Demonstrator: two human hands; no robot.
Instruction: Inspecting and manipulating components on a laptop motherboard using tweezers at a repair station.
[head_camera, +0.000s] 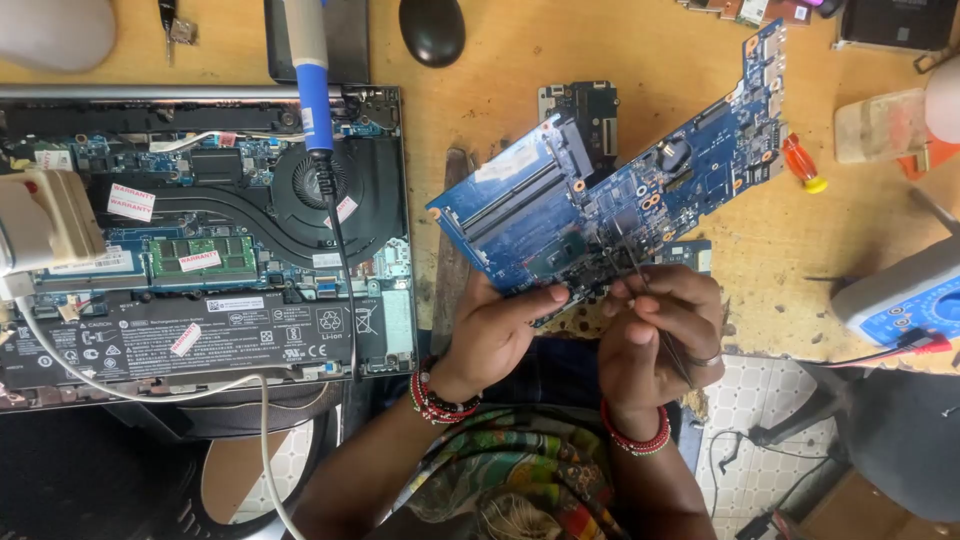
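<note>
The opened laptop (200, 230), its bottom cover off, lay on the left of the wooden workbench (500, 60) like a shallow tray: inside it sat a round black fan (308, 182), a green memory module (203, 258) and a long black battery (190, 335) along its near edge. A blue-handled soldering iron (312, 80) rested across the fan, its black cord trailing over the battery's right end. To the right, the blue circuit board (610, 195) was held tilted above the bench edge, its long axis running diagonally from lower left to upper right, the narrow connector end pointing up toward the far right corner. The left hand (495, 335) gripped the board's near edge, thumb pressed on top. The right hand (660, 335) was closed around thin metal tweezers (650, 290), their tips touching the board near its dark square chip (550, 265). An orange screwdriver (803, 165) lay just beside the board's upper end, and a blue multimeter (905, 300) sat well apart at the right edge.
</note>
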